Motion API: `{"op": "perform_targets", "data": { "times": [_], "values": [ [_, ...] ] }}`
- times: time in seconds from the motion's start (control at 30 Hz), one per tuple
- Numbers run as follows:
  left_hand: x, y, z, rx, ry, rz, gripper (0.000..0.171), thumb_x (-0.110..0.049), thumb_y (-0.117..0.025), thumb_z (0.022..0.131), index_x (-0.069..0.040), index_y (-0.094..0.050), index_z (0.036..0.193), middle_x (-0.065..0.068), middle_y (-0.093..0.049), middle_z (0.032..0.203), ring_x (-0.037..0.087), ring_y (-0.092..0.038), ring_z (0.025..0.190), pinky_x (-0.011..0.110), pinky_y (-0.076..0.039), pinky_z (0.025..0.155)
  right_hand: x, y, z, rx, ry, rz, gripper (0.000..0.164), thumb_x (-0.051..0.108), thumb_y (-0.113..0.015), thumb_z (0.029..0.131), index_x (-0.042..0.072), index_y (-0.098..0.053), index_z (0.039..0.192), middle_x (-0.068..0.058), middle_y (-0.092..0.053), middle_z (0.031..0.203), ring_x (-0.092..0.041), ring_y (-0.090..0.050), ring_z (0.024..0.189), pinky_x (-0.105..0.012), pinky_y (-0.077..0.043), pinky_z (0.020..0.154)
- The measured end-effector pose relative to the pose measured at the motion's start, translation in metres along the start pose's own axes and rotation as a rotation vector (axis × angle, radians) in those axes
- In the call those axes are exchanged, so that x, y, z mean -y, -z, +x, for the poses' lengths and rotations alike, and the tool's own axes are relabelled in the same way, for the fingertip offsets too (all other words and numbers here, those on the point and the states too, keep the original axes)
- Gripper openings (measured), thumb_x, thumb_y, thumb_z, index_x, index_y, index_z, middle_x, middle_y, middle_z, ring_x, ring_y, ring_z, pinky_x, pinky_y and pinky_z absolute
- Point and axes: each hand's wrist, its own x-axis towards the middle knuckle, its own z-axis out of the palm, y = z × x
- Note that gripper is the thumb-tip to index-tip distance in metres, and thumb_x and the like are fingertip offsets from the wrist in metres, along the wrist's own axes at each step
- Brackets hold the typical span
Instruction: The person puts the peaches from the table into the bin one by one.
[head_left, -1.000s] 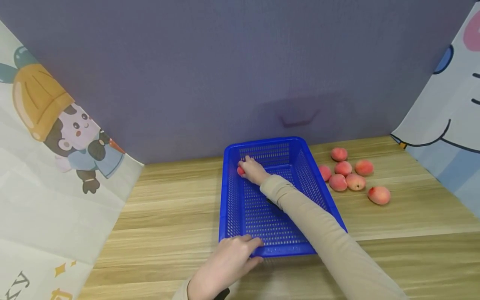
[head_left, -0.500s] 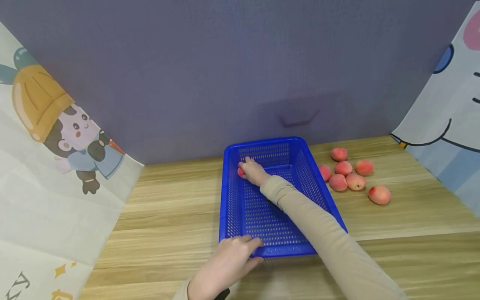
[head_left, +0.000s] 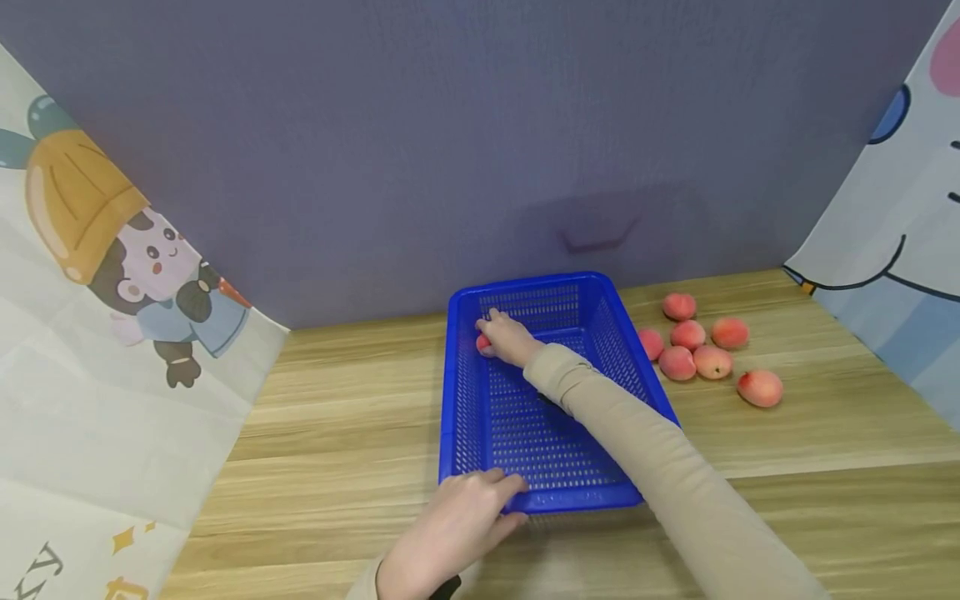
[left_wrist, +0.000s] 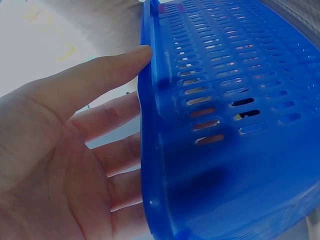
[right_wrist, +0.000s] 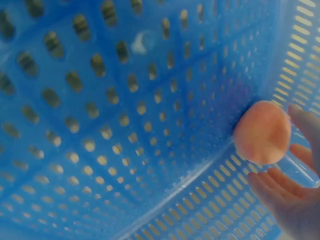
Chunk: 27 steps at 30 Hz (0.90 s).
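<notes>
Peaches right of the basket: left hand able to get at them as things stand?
Probably not. The left hand grips the near rim of the blue basket, and the right forearm stretches across between it and those peaches.

The site appears to be a screened-off table booth — whether within a home, office or workshop cannot be determined. Basis: a table with a light wood-grain top extends towards 6 o'clock. A plain grey-purple panel closes the 12 o'clock side, along the table's far edge. At 9 o'clock, a pale sheet bears a cartoon figure in an orange hat; lettering shows at 8 o'clock. A second printed sheet — white and blue, black outlines — flanks 3 o'clock.
</notes>
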Motion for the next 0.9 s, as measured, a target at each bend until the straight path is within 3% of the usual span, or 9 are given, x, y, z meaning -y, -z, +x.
{"op": "perform_targets", "data": {
  "times": [0.3,0.47,0.73,0.9],
  "values": [
    [0.000,-0.002,0.000,-0.030,-0.008,0.010,0.020,-0.028,-0.068,0.074,-0.015,-0.065,0.089,-0.006,-0.061,0.075,0.005,-0.057,0.064,0.018,-0.042,0.052,0.007,0.030,-0.004,0.122,0.019,-0.059,0.045,0.024,-0.063,0.081,0.002,-0.052,0.119,-0.022,-0.049,0.113,-0.035,-0.050,0.103,-0.042,-0.044,0.083],
    [0.000,-0.003,-0.001,-0.021,-0.004,0.012,0.020,-0.028,-0.068,0.074,-0.016,-0.065,0.089,-0.006,-0.060,0.074,0.005,-0.058,0.064,0.020,-0.043,0.053,0.010,0.047,-0.009,0.173,0.038,-0.047,0.045,0.023,-0.063,0.081,0.001,-0.052,0.119,-0.022,-0.049,0.116,-0.038,-0.046,0.109,-0.045,-0.040,0.088],
    [0.001,-0.003,-0.001,-0.023,-0.005,0.006,0.020,-0.028,-0.068,0.074,-0.015,-0.065,0.090,-0.006,-0.060,0.075,0.005,-0.058,0.065,0.020,-0.043,0.054,0.013,0.071,-0.021,0.300,0.014,0.011,0.048,0.018,-0.057,0.085,0.001,-0.043,0.128,-0.019,-0.040,0.132,-0.039,-0.026,0.126,-0.046,-0.022,0.101],
    [0.002,-0.003,-0.002,-0.026,-0.008,0.001,0.020,-0.028,-0.067,0.075,-0.015,-0.065,0.090,-0.006,-0.060,0.074,0.005,-0.057,0.065,0.020,-0.043,0.054,0.016,0.088,-0.035,0.319,0.069,0.014,0.048,0.020,-0.056,0.086,-0.002,-0.044,0.127,-0.019,-0.042,0.130,-0.036,-0.030,0.125,-0.042,-0.023,0.102]
  ]
}}
